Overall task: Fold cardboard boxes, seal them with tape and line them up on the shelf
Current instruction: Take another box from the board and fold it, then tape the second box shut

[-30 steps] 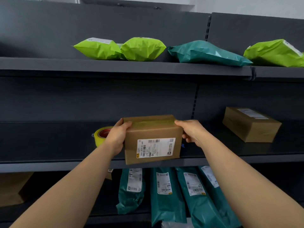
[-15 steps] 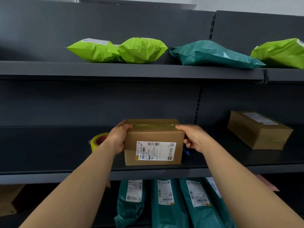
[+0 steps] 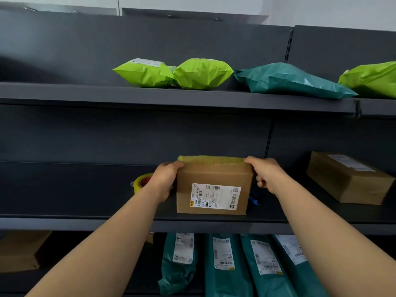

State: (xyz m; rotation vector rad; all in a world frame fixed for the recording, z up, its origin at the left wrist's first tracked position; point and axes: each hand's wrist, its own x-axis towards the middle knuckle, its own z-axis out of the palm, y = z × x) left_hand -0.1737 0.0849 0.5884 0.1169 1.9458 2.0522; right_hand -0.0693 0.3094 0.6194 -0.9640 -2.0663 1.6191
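Note:
A small brown cardboard box (image 3: 214,179) with a white shipping label on its front and yellowish tape along its top stands on the dark middle shelf (image 3: 64,221). My left hand (image 3: 164,181) grips its left side and my right hand (image 3: 264,174) grips its right side. A roll of yellow tape (image 3: 140,184) lies on the same shelf, just behind my left wrist. A second sealed brown box (image 3: 347,179) sits farther right on that shelf.
The upper shelf (image 3: 171,97) carries lime-green bags (image 3: 171,73) and a teal bag (image 3: 287,80). Teal mailers with labels (image 3: 225,264) stand below. Another brown box (image 3: 21,249) is at lower left. A small blue object (image 3: 254,200) peeks out behind the held box.
The box has gone from tilted in front of the shelf edge to standing level on the middle shelf, pushed a little deeper. Both hands stay on its sides.

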